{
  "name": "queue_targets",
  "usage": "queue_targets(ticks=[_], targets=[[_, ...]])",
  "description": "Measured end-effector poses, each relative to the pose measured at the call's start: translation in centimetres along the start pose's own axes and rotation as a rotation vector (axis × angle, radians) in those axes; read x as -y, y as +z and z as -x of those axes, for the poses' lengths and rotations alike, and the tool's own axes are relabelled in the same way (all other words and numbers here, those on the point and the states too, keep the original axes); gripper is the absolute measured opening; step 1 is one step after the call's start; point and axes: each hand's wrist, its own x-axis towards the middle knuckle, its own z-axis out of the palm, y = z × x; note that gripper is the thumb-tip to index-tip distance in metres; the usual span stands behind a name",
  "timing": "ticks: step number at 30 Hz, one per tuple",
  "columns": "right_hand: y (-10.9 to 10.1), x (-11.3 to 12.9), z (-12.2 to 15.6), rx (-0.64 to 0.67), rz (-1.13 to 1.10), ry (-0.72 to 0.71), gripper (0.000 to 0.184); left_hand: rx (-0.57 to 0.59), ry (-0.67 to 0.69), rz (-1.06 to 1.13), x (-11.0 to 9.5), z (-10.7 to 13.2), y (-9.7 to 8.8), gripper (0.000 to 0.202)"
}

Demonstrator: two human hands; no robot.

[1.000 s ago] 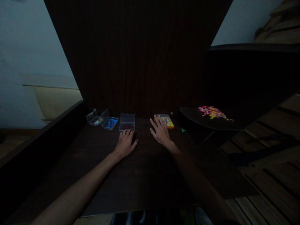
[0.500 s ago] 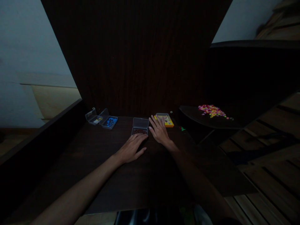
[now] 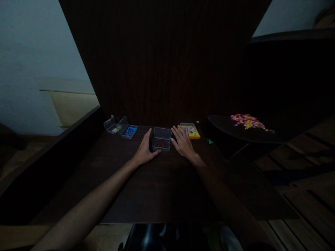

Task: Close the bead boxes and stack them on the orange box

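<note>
A small clear plastic box stands on the dark tabletop with its lid raised at the back. Reddish-brown small pieces lie inside it. My left hand is open at the box's left side, thumb stretched along the front and fingers pointing away from me. On the other side, my right hand lies open with fingers spread, close to the box's right edge. Its fingertips overlap the left part of a yellow box; whether they touch it I cannot tell.
At the back left are an open clear box of blue pieces and another open clear box with a few pale and yellow bits. A colourful heap of beads lies on the right-hand shelf. A small green piece sits near it.
My left hand has moved off the front of the clear box to its left side, uncovering the brown pieces. The right hand stays beside the box. The whole view has shifted slightly.
</note>
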Motion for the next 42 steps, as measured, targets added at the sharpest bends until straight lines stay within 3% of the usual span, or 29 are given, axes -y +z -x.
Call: queue_targets(ticks=[7, 13, 29, 37, 42], targets=[[0.0, 0.5, 0.1, -0.039, -0.078, -0.027, 0.053, 0.063, 0.019, 0.026, -0.1, 0.1, 0.0, 0.093], [0.1, 0.6, 0.1, -0.075, -0.156, 0.011, 0.051, 0.021, 0.003, 0.019, 0.0, 0.0, -0.1, 0.097], [0.9, 1.2, 0.2, -0.166, -0.453, 0.181, 0.043, 0.073, 0.043, 0.003, -0.3, -0.1, -0.2, 0.094], [0.1, 1.8, -0.1, -0.054, -0.452, 0.066, 0.05, 0.093, 0.06, -0.045, -0.9, 0.1, -0.4, 0.069], [-0.4, 2.0, 0.1, 0.002, -0.423, 0.015, 0.045, 0.09, 0.063, -0.14, -1.4, 0.0, -0.5, 0.053]])
